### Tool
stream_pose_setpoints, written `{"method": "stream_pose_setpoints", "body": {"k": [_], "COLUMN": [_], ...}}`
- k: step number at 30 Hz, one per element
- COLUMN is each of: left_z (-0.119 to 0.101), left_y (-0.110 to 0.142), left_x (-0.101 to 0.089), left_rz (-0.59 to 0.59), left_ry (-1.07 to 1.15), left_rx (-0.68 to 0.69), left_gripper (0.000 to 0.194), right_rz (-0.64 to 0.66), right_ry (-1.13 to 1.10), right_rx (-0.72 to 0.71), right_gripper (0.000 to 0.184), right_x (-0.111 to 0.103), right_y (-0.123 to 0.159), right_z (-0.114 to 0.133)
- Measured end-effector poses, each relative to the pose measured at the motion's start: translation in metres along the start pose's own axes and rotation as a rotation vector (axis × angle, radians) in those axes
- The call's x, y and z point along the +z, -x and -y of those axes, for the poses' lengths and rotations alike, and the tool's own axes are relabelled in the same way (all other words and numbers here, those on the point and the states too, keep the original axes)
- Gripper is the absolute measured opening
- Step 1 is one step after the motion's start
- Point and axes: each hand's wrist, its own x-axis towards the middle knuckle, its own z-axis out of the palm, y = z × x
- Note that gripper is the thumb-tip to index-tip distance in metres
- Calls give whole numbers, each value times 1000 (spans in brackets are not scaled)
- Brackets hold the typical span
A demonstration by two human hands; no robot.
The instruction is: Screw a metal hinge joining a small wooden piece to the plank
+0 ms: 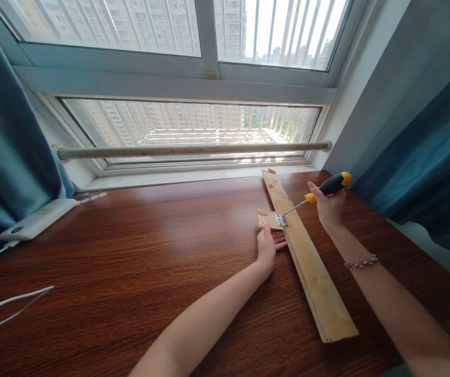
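In my right hand [330, 205] is a screwdriver [332, 184] with a black and yellow handle, its fingers closed around the grip. The screwdriver's shaft slants down to the left, and its tip meets a silver metal hinge [281, 220]. That hinge lies across a long pale wooden board [315, 272] and a short wooden piece [267, 219] at its left side. My left hand [267, 246] grips the short piece, thumb on top and the other fingers reaching beneath it toward the board's edge. The screw under the tip is too small to make out.
The boards rest on a dark brown wooden tabletop [131, 262]. At the left edge lie a white device [40, 220] with a cable and a loop of white cable [13, 303]. A horizontal rail [193, 152] crosses before the window. Blue curtains [9, 120] hang at both sides.
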Motion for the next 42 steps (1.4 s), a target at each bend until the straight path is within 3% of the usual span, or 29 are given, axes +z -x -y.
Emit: {"method": "stream_pose_setpoints", "body": {"k": [5,11,13,17,20,26,30,36,42], "left_z": [1,2,3,3,3,2,1,0,0], "left_y": [-1,-2,-2,-2,-2,-2,-1,0,1], "left_x": [0,-1,-1,-1,-1,0,0,0,0], "left_rz": [1,-4,-7,-5,1,-10,-11,-8,7], "left_ry": [0,-10,-11,-15,-13,-19,-8,13,12], "left_rx": [0,5,6,9,6,4,-4,2,21], "left_gripper": [36,36,37,39,38,37,35,32,32], "right_rz": [-70,-24,50,354,454,206,65,13,-6], "right_ry": [97,0,-43,-217,-204,76,151,231,480], "right_rx": [-28,139,203,404,424,205,136,81,-85], "right_gripper": [28,34,34,35,36,45,49,48,43], "right_x": [7,20,20,11,5,10,13,14,12], "right_y": [1,-2,-4,-9,-8,-2,-1,4,3], "right_z": [1,9,14,25,27,14,10,12,11]}}
